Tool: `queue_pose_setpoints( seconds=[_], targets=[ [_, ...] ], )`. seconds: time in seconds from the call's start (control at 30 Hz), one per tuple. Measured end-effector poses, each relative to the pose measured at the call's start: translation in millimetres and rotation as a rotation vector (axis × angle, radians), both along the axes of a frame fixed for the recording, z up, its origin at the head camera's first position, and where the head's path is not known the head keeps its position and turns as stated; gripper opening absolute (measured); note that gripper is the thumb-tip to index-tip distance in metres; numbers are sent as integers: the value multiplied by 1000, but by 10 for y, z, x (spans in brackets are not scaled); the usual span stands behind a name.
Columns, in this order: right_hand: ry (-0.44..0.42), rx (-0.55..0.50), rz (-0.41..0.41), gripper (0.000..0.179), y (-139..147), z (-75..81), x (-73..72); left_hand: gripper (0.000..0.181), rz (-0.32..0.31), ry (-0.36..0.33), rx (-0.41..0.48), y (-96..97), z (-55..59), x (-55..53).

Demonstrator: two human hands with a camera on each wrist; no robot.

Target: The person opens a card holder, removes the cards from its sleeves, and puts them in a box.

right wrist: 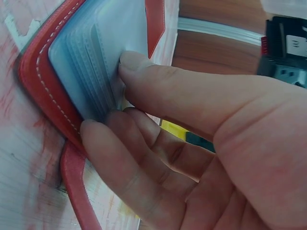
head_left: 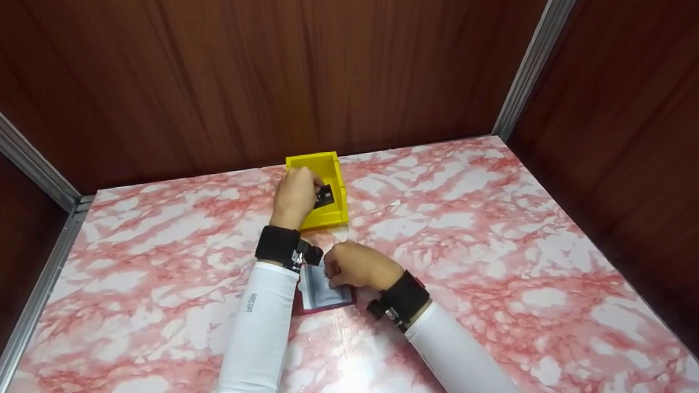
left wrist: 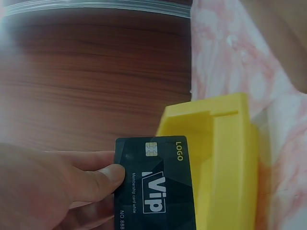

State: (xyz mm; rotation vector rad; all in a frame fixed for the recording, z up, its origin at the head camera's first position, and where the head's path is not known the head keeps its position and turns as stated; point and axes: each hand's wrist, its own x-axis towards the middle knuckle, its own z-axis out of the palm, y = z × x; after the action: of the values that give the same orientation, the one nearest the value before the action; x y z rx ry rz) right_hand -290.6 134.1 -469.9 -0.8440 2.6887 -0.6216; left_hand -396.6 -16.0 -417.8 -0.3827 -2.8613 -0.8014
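Note:
A black VIP membership card [left wrist: 153,191] is pinched between thumb and fingers of my left hand [head_left: 296,195]. In the head view, hand and card are over the yellow bin [head_left: 343,211]; the left wrist view shows the card's printed face beside the bin's wall. Nearer the front lies a red card holder [right wrist: 43,72] with white stitching, opened on the table. My right hand [head_left: 360,265] holds its clear plastic sleeves [right wrist: 103,43], thumb on the top sleeve and fingertips by their edges. Part of the holder is hidden behind that hand.
The table [head_left: 473,244] has a red and white marbled top. Dark wood-look panels [head_left: 235,78] with metal corner strips stand behind it and at both sides. The bin sits close to the back panel.

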Motion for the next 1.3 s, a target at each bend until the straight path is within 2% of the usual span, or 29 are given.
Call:
queue_pose_setpoints(
  seconds=[0.17,0.5,0.7,0.87,0.97,1.07,1.17,1.3],
  targets=[
    [-11,10,-18,6,-8,-4,4,22,-3,-23,-36,58,-148,-20],
    [-32,3,-51,10,-26,-16,8,30,-15,-7,-184,146,-288,-15],
    [-12,6,-32,11,-26,4,16,28,-14,13,-166,133,-324,-5],
    [-8,9,-30,10,-25,16,20,27,-9,34,-139,102,-274,21],
    [-1,6,-19,10,-35,7,18,25,5,52,-124,43,-206,86],
    [0,8,-16,9,-38,-7,16,23,19,77,-89,-41,-128,208],
    [-4,13,-16,10,-35,-18,7,20,23,107,-27,-150,-53,388],
    [-13,32,-29,9,-15,-14,-20,16,27,110,66,-312,12,644]
  ],
)
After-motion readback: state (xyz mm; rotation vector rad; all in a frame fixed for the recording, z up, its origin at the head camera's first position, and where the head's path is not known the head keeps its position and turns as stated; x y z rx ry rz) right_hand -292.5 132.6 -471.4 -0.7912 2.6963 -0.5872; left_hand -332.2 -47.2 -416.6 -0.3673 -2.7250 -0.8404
